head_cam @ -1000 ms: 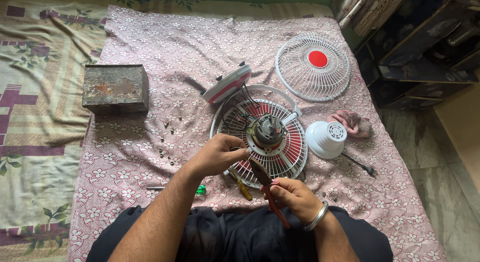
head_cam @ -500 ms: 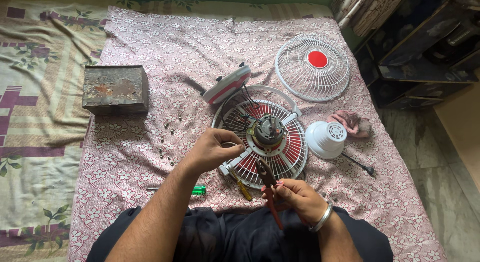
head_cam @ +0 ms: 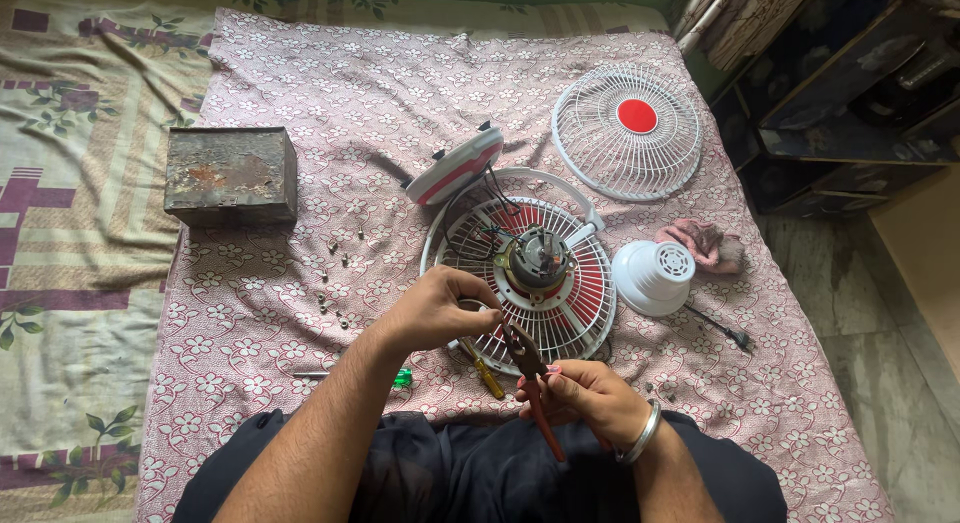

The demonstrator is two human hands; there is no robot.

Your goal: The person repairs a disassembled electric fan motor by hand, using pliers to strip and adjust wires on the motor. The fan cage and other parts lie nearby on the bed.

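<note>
Pliers (head_cam: 530,383) with red handles sit in the right hand (head_cam: 580,398), near the front edge of the bed, their dark nose reaching up to the lower rim of the fan's rear guard (head_cam: 520,273).

Over at the left edge, a patterned sheet (head_cam: 70,233) lies under a pink floral cloth (head_cam: 300,113) that covers the middle of the bed. On that cloth, left of centre, there's a rusty metal box (head_cam: 230,173). Just right of it, small screws (head_cam: 335,298) are scattered loose. Toward the front edge lies a green-handled screwdriver (head_cam: 395,377), partly behind the forearm, and a yellow-handled one (head_cam: 485,371) rests just beside the guard.

Now the left hand (head_cam: 435,308): its fingers are curled and pinched together at the lower left rim of the guard, though what they grip is too small to tell. The guard lies flat with the motor (head_cam: 538,263) standing at its centre, wires running to a pink-and-white fan base (head_cam: 455,165) tilted behind it.

The right hand's fingers are wrapped tight around the pliers' handles, a metal bangle (head_cam: 645,433) on the wrist.

Further right, a white motor cover (head_cam: 652,276) sits just beside the guard, a pink rag (head_cam: 705,245) behind it. Up toward the far right corner lies the front grille (head_cam: 628,131) with its red centre disc.
</note>
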